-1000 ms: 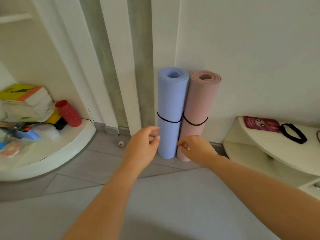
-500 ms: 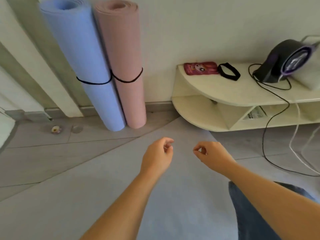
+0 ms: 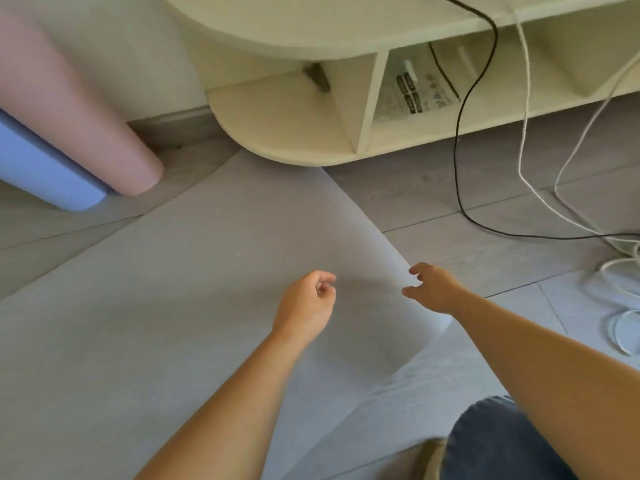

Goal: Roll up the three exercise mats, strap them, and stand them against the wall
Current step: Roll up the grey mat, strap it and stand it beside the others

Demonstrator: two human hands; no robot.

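Grey mat (image 3: 194, 271) lies flat on the floor (image 3: 467, 195), its far corner just under the cream shelf (image 3: 287, 133), with the rolled pink mat (image 3: 69, 109) and blue mat (image 3: 38, 168) standing far left by the wall. Left hand (image 3: 306, 306) hovers loosely curled over it holding nothing, right hand (image 3: 433, 289) has fingers spread at the mat's right edge, can't tell if it's touching.

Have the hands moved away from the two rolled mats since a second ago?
Yes. The left hand and right hand were at the base of the blue mat and pink mat; now they are well clear, over the flat grey mat.
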